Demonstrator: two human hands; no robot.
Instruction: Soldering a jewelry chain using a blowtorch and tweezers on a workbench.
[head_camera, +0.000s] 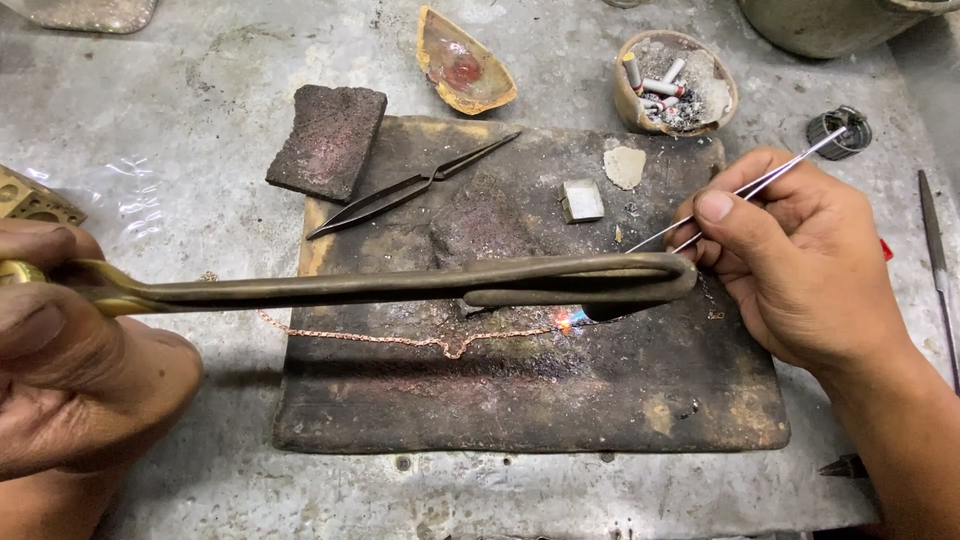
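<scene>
Both hands grip tools: left hand holds blowpipe lying left-right; right hand pinches tweezers.

The person's left hand sits at the lower left edge of the view, knuckles up, its fingers curled shut into a loose fist, the heel of the palm low by the bench. The right hand reaches in from the lower right, forearm angled up and leftward, wrist bent slightly. Its thumb and bent forefinger are pinched together, the remaining fingers folded beneath the palm.
</scene>
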